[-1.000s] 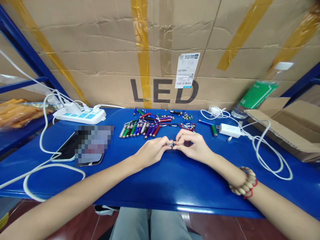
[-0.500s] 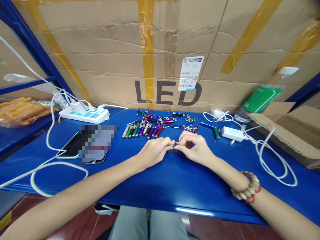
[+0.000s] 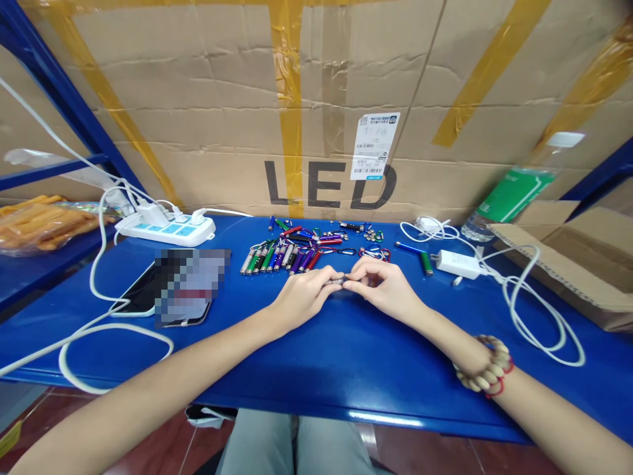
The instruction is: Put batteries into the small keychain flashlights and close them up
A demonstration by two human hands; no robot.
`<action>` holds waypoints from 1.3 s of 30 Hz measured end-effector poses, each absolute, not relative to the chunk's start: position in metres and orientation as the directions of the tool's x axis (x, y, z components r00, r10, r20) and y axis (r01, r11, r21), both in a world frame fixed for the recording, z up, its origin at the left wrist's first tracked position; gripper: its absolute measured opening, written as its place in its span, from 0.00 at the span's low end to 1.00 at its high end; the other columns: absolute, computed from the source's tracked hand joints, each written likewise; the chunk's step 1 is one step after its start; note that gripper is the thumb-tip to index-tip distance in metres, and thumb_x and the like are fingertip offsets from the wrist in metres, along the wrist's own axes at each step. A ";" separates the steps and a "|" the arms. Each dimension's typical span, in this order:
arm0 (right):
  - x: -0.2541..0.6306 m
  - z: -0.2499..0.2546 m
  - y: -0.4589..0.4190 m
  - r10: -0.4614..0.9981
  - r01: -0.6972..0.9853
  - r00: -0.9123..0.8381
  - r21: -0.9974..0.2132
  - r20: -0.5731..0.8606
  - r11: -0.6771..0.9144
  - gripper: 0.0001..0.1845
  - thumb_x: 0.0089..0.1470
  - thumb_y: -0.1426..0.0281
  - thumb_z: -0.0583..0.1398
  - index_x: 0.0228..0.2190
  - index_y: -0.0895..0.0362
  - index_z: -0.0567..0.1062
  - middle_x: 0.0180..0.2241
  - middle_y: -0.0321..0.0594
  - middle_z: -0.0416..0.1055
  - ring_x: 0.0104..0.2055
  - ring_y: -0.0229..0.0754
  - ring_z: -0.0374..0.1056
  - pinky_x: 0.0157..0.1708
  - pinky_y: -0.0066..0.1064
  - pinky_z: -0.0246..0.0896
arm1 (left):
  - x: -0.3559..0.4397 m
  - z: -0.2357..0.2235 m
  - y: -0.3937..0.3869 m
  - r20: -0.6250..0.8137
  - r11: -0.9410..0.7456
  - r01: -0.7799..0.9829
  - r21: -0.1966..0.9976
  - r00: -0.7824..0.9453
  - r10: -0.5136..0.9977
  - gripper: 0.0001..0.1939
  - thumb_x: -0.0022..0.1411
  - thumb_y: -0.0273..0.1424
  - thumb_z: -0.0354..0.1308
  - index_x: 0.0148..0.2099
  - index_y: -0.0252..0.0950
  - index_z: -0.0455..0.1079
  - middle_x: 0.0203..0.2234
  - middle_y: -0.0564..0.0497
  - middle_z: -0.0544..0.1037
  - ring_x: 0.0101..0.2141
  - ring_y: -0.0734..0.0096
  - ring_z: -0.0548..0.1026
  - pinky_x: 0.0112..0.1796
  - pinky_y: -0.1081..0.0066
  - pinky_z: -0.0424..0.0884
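Observation:
Over the middle of the blue table, the fingertips of my left hand (image 3: 309,290) and my right hand (image 3: 383,287) pinch a small silver-and-dark piece (image 3: 338,281) between them. Its far end and exact kind are covered by the fingers. Just beyond my left hand lies a row of slim metal keychain flashlights (image 3: 277,257) in silver, green, black, blue, purple and red. Several carabiner clips (image 3: 374,253) lie loosely behind my right hand. A blue flashlight tube (image 3: 408,248) and a green one (image 3: 427,264) rest to the right.
On the left are a white power strip (image 3: 171,231) with cables and two phones (image 3: 136,295). A white charger (image 3: 457,264) with a looped cable, a bottle (image 3: 514,194) and an open cardboard box (image 3: 558,270) stand right. A big carton (image 3: 222,132) closes off the back.
My fingers have shifted slightly around the small piece, and both hands stay together in nearly the same spot. The table items have not moved.

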State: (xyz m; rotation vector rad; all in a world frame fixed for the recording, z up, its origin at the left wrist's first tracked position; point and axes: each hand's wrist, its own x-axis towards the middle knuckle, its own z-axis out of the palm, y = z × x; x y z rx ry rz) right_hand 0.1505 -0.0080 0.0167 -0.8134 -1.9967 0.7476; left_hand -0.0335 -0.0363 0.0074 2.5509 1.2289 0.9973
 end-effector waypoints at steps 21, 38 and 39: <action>0.160 0.015 0.002 0.824 0.481 -0.456 -0.686 0.336 0.546 0.14 0.46 0.66 0.63 0.37 0.57 0.76 0.31 0.37 0.72 0.20 0.30 0.61 0.22 0.25 0.59 | -0.032 0.010 -0.034 0.434 -0.495 0.719 0.487 0.292 0.852 0.07 0.62 0.32 0.51 0.44 0.40 0.65 0.36 0.54 0.77 0.35 0.71 0.76 0.35 0.75 0.70; 0.159 0.017 -0.007 0.741 0.640 -0.591 -0.374 0.318 0.671 0.08 0.51 0.66 0.58 0.35 0.49 0.76 0.33 0.32 0.74 0.23 0.31 0.65 0.20 0.24 0.51 | -0.031 0.011 -0.034 0.451 -0.544 0.682 0.488 0.336 0.827 0.09 0.64 0.32 0.47 0.44 0.40 0.67 0.39 0.54 0.76 0.39 0.72 0.74 0.40 0.74 0.69; 0.158 0.017 -0.007 0.739 0.642 -0.589 -0.367 0.326 0.673 0.08 0.52 0.65 0.58 0.34 0.50 0.77 0.33 0.32 0.74 0.23 0.31 0.65 0.21 0.24 0.51 | -0.031 0.011 -0.034 0.448 -0.543 0.683 0.488 0.338 0.828 0.09 0.64 0.32 0.47 0.44 0.40 0.67 0.39 0.54 0.76 0.39 0.72 0.74 0.40 0.74 0.69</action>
